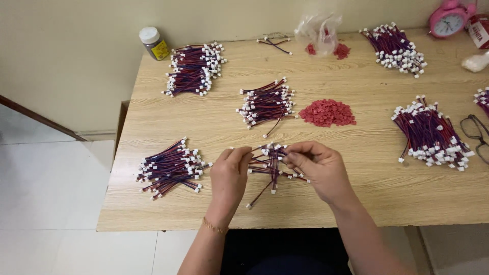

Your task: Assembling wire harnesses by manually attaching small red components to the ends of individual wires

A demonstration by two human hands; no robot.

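Note:
My left hand (230,170) and my right hand (320,167) meet over a small bunch of short red-and-dark wires with white plug ends (270,164) near the table's front edge. Both hands pinch wires from that bunch, fingertips facing each other. A few loose wires trail down from the bunch toward me. A heap of small red square pieces (327,112) lies just beyond my right hand. Left of my left hand rests a fanned pile of the same wires (170,167).
More wire bundles lie at the back left (195,69), centre (267,104), back right (396,48) and right (432,135). A jar (154,43), plastic bag (319,31), pink alarm clock (449,19) and glasses (476,135) sit on the wooden table (356,198).

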